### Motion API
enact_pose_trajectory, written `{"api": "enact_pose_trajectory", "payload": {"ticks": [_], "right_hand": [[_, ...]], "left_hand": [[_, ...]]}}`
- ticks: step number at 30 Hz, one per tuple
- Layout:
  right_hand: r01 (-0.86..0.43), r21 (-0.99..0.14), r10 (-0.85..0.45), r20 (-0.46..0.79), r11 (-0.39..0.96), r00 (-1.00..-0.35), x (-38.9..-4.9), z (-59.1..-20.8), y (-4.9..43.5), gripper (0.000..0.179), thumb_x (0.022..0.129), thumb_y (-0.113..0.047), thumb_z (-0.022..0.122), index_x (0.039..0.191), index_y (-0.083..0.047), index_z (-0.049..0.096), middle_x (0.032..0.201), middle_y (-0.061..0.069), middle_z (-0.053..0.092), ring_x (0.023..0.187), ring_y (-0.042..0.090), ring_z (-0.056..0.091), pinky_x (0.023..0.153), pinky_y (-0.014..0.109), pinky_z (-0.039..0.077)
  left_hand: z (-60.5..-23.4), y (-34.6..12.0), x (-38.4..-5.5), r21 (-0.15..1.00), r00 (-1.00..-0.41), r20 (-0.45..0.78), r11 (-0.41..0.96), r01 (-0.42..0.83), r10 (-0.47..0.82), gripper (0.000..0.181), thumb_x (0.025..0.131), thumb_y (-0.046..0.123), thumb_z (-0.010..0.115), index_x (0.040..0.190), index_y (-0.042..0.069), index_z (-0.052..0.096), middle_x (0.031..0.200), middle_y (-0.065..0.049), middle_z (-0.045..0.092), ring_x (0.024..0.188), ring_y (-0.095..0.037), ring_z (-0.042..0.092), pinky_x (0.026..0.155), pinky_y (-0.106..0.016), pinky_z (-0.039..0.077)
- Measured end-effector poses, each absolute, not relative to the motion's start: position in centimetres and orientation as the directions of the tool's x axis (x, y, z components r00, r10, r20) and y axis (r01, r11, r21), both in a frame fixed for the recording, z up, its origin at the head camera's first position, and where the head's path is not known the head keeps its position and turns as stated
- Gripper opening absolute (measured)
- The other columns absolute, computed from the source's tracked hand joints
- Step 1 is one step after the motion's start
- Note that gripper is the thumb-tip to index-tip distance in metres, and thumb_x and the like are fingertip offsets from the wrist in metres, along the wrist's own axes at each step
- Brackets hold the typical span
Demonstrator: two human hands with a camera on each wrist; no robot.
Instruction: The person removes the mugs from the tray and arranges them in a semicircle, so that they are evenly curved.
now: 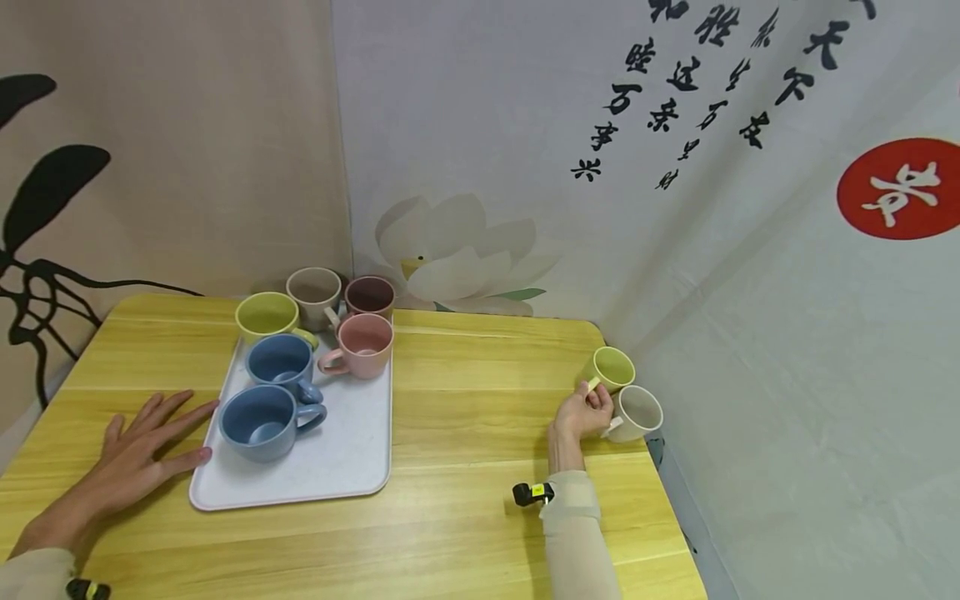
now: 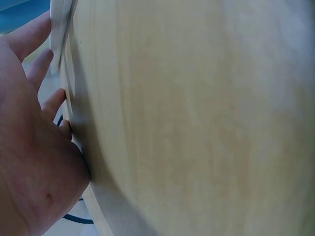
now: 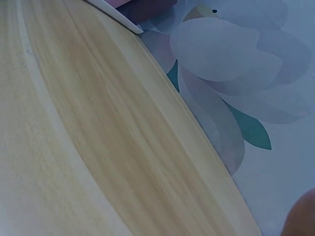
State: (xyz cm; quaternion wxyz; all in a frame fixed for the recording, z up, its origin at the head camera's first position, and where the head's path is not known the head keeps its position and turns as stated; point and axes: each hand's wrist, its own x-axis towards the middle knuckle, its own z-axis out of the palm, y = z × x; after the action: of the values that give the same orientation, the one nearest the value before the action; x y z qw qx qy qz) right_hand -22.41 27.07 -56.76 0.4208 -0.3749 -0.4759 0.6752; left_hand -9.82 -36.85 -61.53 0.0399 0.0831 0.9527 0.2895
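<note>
At the table's right edge, my right hand [image 1: 583,414] pinches the handle of a yellow-green mug [image 1: 615,369]. Right beside that hand stands a white mug [image 1: 640,413], its handle next to my fingers. My left hand [image 1: 138,454] lies spread on the table, fingertips at the left rim of a white tray [image 1: 352,437]. The left wrist view shows the same hand [image 2: 34,142] with fingers extended towards the tray's edge. Only a bit of a finger [image 3: 301,216] enters the right wrist view; both right-side mugs are outside it.
On the tray stand a near blue mug [image 1: 262,446], a far blue mug [image 1: 277,367], a pink mug [image 1: 367,354], a maroon mug [image 1: 370,293], a grey-beige mug [image 1: 315,300] and another yellow-green mug [image 1: 267,317]. A printed curtain [image 1: 465,150] hangs behind the wooden table [image 1: 465,517].
</note>
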Motion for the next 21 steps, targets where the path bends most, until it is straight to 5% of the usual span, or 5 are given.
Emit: {"api": "enact_pose_trajectory", "payload": {"ticks": [10, 21], "right_hand": [[-0.164, -0.972, 0.905, -0.086, -0.168, -0.416, -22.0, -57.2, 27.2, 0.045, 0.101, 0.004, 0.08, 0.142, 0.005, 0.064, 0.122, 0.01, 0.063, 0.109, 0.016, 0.063, 0.097, 0.022, 0.059], [-0.023, -0.998, 0.845, -0.03, -0.051, -0.534, -20.1, -55.8, 26.1, 0.064, 0.104, -0.013, 0.083, 0.158, -0.001, 0.051, 0.159, 0.02, 0.057, 0.146, 0.034, 0.057, 0.125, 0.045, 0.051]], "left_hand": [[-61.6, -36.9, -9.8, 0.554, -0.983, -0.017, 0.82, 0.144, 0.184, 0.078, 0.112, 0.048, 0.064, 0.178, 0.017, 0.035, 0.184, -0.038, 0.015, 0.169, -0.07, -0.011, 0.123, -0.086, -0.032], [-61.6, -36.9, -9.9, 0.553, -0.983, -0.02, 0.822, 0.139, 0.18, 0.078, 0.112, 0.048, 0.063, 0.178, 0.016, 0.036, 0.183, -0.039, 0.015, 0.168, -0.071, -0.011, 0.123, -0.085, -0.033]]}}
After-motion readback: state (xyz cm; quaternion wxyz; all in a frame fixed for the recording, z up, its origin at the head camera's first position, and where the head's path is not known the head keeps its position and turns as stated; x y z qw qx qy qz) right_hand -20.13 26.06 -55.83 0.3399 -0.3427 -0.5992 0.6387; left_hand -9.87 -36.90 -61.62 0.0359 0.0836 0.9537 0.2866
